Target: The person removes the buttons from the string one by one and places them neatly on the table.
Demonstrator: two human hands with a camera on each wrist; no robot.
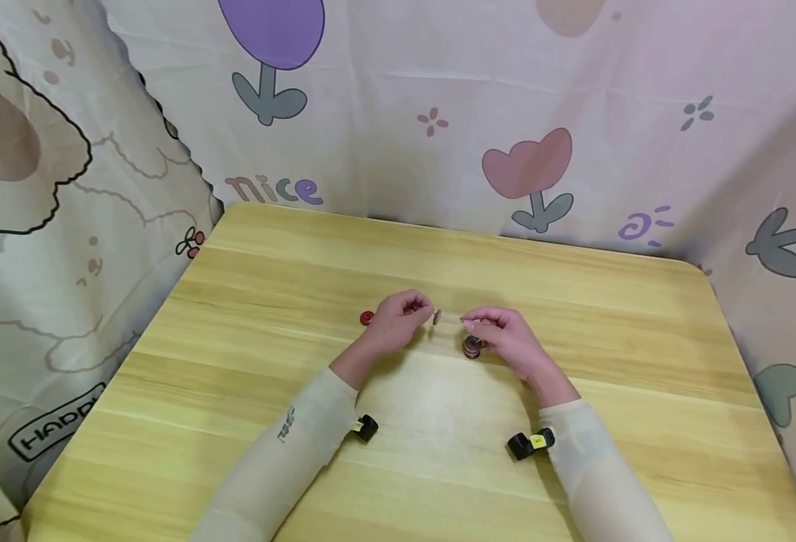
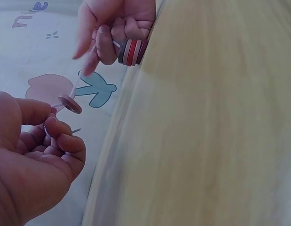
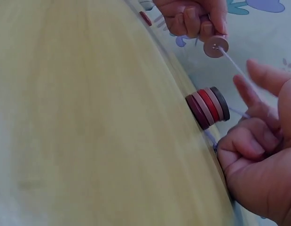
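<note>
A thin white string (image 3: 237, 67) runs between the two hands above the table, passing through a brown button (image 2: 70, 104). My left hand (image 1: 398, 320) pinches the string right beside this button, and a short tip pokes out below its fingers in the left wrist view. The right hand (image 1: 506, 335) holds the string in its curled lower fingers, while its thumb and index finger stretch toward the left hand. Close by those curled fingers hangs a stack of buttons (image 3: 208, 107) in dark, red and pinkish-brown, threaded on the same string.
A loose red button (image 1: 367, 318) lies on the wooden table (image 1: 398, 482), just left of the left hand. Black wrist cameras (image 1: 530, 443) sit at both sleeve cuffs. Behind the table's far edge hangs a patterned curtain (image 1: 384, 150), with more of it at both sides.
</note>
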